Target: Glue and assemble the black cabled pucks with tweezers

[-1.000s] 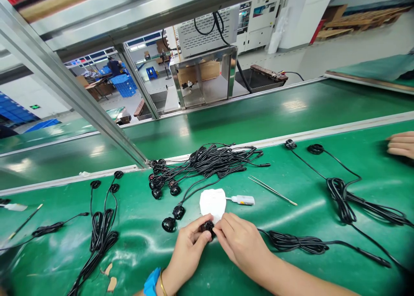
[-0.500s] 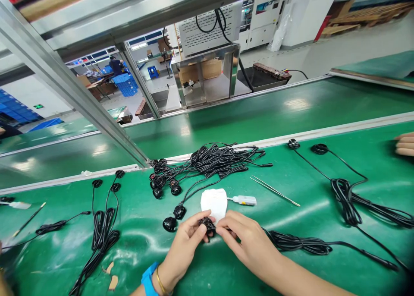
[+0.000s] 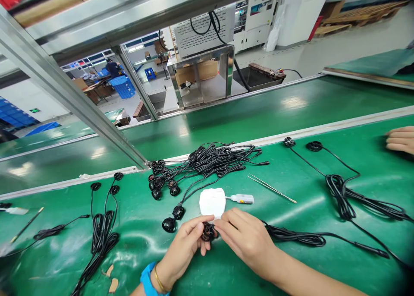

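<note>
My left hand [image 3: 190,237] is closed around a small black round housing [image 3: 208,231], its thumb along the upper side and fingers beneath. The housing's open side, with brownish parts inside, is turned partly towards me. My right hand [image 3: 246,235] pinches at the housing's right edge; its fingertips hide exactly what they grip. A coiled black cable [image 3: 297,235] emerges from behind the right hand and lies on the green mat. Just beyond my hands are a white pad [image 3: 211,201] and a small clear bottle [image 3: 242,198] with a thin nozzle, its tip over the pad.
Tweezers [image 3: 271,188] lie right of the bottle. A heap of black cables [image 3: 216,158] with round housings [image 3: 157,182] lies behind the pad. More coiled cables rest left [image 3: 103,231] and right [image 3: 341,196]. Another person's hand [image 3: 401,140] is at the right edge. A metal post [image 3: 97,102] stands left.
The housing has been turned in my hands so its open side shows more. My right hand has shifted slightly at its edge. The whole view has moved a little.
</note>
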The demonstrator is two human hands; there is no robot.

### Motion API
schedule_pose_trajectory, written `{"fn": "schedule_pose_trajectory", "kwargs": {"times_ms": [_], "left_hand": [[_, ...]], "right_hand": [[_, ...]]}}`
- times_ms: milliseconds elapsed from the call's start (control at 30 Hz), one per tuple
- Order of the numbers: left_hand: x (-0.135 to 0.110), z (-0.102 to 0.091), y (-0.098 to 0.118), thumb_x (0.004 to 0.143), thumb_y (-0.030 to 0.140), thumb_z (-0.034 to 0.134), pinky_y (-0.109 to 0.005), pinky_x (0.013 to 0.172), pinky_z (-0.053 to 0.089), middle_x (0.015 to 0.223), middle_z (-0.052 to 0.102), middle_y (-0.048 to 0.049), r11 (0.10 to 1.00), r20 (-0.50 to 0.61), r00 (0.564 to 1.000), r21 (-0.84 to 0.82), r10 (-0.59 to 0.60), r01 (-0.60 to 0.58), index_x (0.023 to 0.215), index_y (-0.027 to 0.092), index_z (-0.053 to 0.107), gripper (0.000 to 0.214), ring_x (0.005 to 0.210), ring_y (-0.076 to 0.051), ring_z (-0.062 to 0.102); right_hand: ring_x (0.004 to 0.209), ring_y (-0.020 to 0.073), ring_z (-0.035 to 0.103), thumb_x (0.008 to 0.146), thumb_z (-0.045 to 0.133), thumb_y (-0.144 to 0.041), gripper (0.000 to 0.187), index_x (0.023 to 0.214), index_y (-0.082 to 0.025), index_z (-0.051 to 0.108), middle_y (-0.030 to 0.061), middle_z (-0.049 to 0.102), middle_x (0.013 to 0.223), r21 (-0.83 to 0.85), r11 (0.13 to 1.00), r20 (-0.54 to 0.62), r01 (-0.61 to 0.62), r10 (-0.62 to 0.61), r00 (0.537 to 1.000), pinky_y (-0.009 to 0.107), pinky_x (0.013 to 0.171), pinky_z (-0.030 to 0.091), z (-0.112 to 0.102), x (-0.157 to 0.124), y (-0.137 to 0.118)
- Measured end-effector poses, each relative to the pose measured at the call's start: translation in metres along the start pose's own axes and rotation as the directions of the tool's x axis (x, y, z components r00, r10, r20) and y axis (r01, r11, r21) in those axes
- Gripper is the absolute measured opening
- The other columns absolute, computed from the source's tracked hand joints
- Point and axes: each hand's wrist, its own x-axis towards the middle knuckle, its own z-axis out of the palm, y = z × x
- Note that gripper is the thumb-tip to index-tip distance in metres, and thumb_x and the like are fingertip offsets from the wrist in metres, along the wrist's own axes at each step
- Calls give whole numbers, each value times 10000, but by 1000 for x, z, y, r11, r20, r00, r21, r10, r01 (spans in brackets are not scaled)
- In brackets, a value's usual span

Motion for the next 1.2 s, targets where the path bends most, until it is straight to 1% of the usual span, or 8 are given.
{"fn": "schedule_pose_trajectory", "kwargs": {"times_ms": [167, 367, 533, 700, 833, 933, 1033, 1200], "left_hand": [[1, 0, 1, 905, 443, 660, -226, 527, 435, 782, 647, -56, 999, 5, 1000, -36, -26, 26, 1248, 147, 697, 454, 631, -131, 603], [0, -4, -2, 920, 450, 638, -227, 541, 383, 760, 619, -35, 996, -7, 1000, 87, -4, 4, 1261, 174, 685, 442, 612, -113, 535], [-2, -5, -1, 913, 455, 646, -232, 577, 369, 776, 568, 0, 961, -40, 996, 266, 85, -72, 1269, 230, 683, 423, 600, -90, 471], [-2, -2, 0, 916, 437, 641, -229, 560, 378, 986, 541, -29, 923, -17, 983, 349, 181, -164, 1267, 277, 686, 388, 631, -84, 453], [-2, 0, -1, 917, 425, 641, -228, 547, 396, 952, 540, -34, 919, 34, 981, 345, 192, -192, 1280, 257, 679, 402, 647, -101, 468], [-2, -1, -3, 939, 410, 616, -261, 643, 451, 882, 601, -36, 954, 16, 991, 269, 132, -132, 1311, 230, 654, 416, 673, -120, 529], [-2, -2, -4, 945, 410, 608, -293, 704, 476, 915, 664, -63, 980, 19, 994, 166, 105, -107, 1380, 222, 588, 474, 758, -160, 574], [-3, 0, -2, 942, 370, 626, -287, 741, 480, 866, 681, -48, 982, -10, 995, 163, 96, -94, 1321, 204, 643, 415, 750, -149, 576]], "right_hand": [[685, 162, 471, 988, 503, -141, 166, 964, -150, 667, 30, 577, 753, -25, 996, 22, 81, -80, 997, 300, 616, 323, 3, -5, 3], [745, 189, 476, 995, 424, -124, 237, 1071, -113, 649, 74, 597, 842, -21, 992, 60, 124, -123, 991, 324, 658, 332, 4, -10, 3], [743, 202, 448, 963, 403, -85, 260, 1051, -90, 648, 82, 573, 830, -50, 987, 89, 152, -147, 985, 339, 671, 320, 1, -6, -2], [728, 204, 415, 943, 435, -88, 217, 976, -110, 648, 74, 544, 819, -87, 989, 126, 119, -107, 986, 342, 659, 285, 2, -5, -5], [711, 201, 405, 949, 456, -105, 190, 926, -118, 644, 61, 524, 790, -127, 986, 121, 112, -97, 988, 345, 645, 267, 4, -6, -7], [702, 195, 408, 951, 482, -110, 169, 879, -133, 634, 47, 513, 769, -135, 986, 93, 103, -90, 992, 344, 629, 259, 6, -6, -8], [693, 189, 413, 958, 505, -122, 159, 854, -149, 623, 35, 515, 759, -117, 989, 77, 95, -86, 993, 341, 620, 261, 7, -7, -7], [694, 186, 437, 965, 499, -126, 174, 834, -158, 610, 37, 536, 763, -99, 991, 51, 85, -80, 995, 332, 620, 289, 11, -9, -6]]}}
